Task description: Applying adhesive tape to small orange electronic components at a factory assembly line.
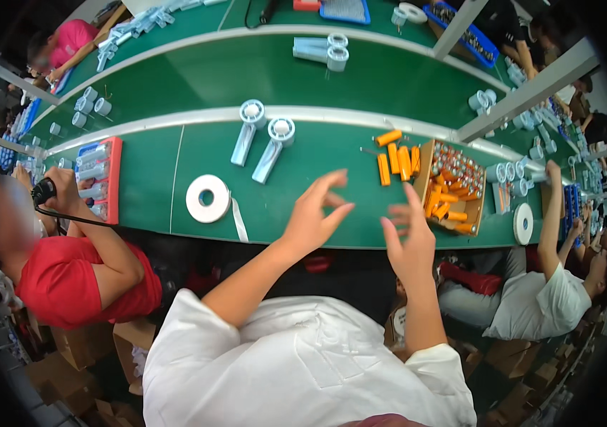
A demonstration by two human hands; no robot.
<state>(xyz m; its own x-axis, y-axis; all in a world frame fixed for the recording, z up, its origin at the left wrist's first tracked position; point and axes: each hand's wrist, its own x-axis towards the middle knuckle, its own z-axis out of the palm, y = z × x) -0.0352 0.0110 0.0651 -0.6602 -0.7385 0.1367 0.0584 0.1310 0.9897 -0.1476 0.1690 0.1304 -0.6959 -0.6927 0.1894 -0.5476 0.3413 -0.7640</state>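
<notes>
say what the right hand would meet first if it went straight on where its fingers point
Probably one of the loose orange cylinders beside the box; the right hand points toward them. Its height above the table is unclear, so it might pass over.

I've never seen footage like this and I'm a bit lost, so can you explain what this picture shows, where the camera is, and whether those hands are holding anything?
Of course. There's no machine here: these are a person's own bare hands. The camera is worn on their head, looking down, and its wide fisheye lens bends straight edges. The left hand and right hand are raised with fingers spread, and I see nothing in either grip. On the green table lie a white roll of tape, two light blue fan-shaped pieces, and loose orange cylinders beside a cardboard box holding more. The right hand is nearer the cylinders. The person in red on the left is someone else.
</notes>
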